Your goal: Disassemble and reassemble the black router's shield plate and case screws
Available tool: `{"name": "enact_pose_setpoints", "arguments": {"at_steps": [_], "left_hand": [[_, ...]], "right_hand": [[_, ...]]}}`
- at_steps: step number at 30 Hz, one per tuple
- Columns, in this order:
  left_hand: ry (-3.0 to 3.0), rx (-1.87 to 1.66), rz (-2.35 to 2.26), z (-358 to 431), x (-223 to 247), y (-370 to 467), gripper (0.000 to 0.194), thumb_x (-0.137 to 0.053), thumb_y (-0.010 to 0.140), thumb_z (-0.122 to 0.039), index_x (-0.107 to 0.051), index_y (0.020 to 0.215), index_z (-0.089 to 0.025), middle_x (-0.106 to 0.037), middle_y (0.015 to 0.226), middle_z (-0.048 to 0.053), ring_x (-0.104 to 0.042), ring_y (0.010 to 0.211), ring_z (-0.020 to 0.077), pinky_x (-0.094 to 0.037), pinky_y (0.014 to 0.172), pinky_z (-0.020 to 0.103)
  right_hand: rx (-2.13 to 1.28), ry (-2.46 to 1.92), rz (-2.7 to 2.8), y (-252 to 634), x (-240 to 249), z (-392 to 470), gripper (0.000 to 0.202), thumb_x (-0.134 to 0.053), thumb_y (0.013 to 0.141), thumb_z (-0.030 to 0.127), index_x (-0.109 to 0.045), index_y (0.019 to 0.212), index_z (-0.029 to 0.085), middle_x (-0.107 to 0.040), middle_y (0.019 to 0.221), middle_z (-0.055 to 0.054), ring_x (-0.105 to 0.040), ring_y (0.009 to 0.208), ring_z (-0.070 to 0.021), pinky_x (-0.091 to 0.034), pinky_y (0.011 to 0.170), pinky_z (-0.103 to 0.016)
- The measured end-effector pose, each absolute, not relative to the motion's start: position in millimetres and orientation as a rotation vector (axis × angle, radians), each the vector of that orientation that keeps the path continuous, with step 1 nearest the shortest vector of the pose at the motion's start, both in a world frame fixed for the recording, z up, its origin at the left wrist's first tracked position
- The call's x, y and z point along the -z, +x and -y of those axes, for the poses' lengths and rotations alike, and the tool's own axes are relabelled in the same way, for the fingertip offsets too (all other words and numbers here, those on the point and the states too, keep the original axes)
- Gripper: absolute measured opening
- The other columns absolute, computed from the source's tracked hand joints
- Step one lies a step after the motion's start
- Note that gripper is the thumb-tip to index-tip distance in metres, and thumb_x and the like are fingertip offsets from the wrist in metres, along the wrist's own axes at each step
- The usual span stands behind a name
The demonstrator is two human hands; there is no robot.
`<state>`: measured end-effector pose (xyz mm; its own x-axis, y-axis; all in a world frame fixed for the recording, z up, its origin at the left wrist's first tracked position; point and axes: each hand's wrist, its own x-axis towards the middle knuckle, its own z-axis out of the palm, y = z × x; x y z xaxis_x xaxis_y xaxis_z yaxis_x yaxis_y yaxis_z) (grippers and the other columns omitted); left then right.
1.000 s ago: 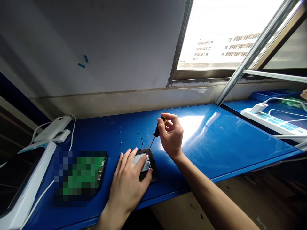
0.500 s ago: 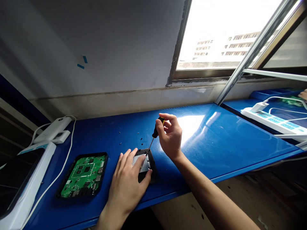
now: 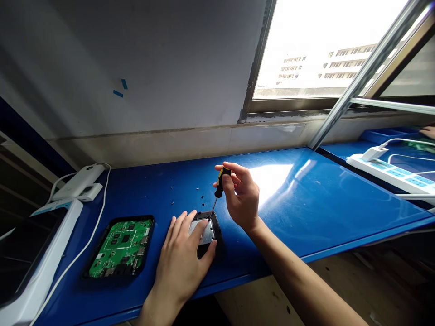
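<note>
My right hand holds a black and yellow screwdriver by its handle, with the shaft slanting down to the upper part of a metal plate. That plate lies in a black casing on the blue table. Across the casing's left side rests my left hand, fingers spread and pressing on the plate, hiding part of it. Left of this hand is a black tray-like shell with a green circuit board. Several small screws lie behind the casing.
A white device with a dark screen and a white cable are at the left. Power strip, metal post and blue bin stand right, near another person's hand.
The fingers of my right hand have shifted around the screwdriver handle, which has turned to show more yellow. The whole view has moved slightly. My left hand stays on the casing.
</note>
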<state>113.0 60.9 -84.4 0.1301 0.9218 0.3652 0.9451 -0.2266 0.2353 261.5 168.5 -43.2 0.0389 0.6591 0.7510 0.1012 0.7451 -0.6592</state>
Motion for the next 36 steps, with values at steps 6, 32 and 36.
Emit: {"name": "enact_pose_setpoints", "arguments": {"at_steps": [6, 32, 36], "left_hand": [[-2.328, 0.706, 1.935, -60.5, 86.0, 112.4, 0.035, -0.059, 0.094, -0.038, -0.065, 0.127, -0.027, -0.062, 0.145, 0.012, -0.053, 0.139, 0.036, -0.043, 0.114, 0.063], [-2.369, 0.715, 1.973, -60.7, 84.3, 112.6, 0.034, -0.061, 0.093, -0.035, -0.065, 0.125, -0.025, -0.061, 0.145, 0.014, -0.051, 0.14, 0.0384, -0.039, 0.116, 0.064], [-2.353, 0.747, 1.976, -59.8, 83.8, 113.1, 0.035, -0.062, 0.093, -0.035, -0.065, 0.126, -0.026, -0.061, 0.145, 0.013, -0.051, 0.14, 0.0374, -0.04, 0.116, 0.064]], "right_hand": [[-0.484, -0.637, 1.505, 256.1, 45.5, -166.6, 0.022, -0.062, 0.098, 0.031, -0.06, 0.12, 0.029, -0.066, 0.103, -0.002, -0.069, 0.071, -0.012, -0.064, 0.06, -0.031], [-0.595, -0.533, 1.606, 234.4, 53.1, -165.4, 0.023, -0.041, 0.104, 0.023, -0.054, 0.122, 0.029, -0.071, 0.097, 0.0, -0.065, 0.061, -0.0084, -0.057, 0.057, -0.025], [-0.56, -0.588, 1.538, 238.4, 49.2, -172.1, 0.022, -0.041, 0.104, 0.023, -0.055, 0.12, 0.03, -0.071, 0.095, 0.001, -0.061, 0.058, -0.0082, -0.053, 0.053, -0.025]]}}
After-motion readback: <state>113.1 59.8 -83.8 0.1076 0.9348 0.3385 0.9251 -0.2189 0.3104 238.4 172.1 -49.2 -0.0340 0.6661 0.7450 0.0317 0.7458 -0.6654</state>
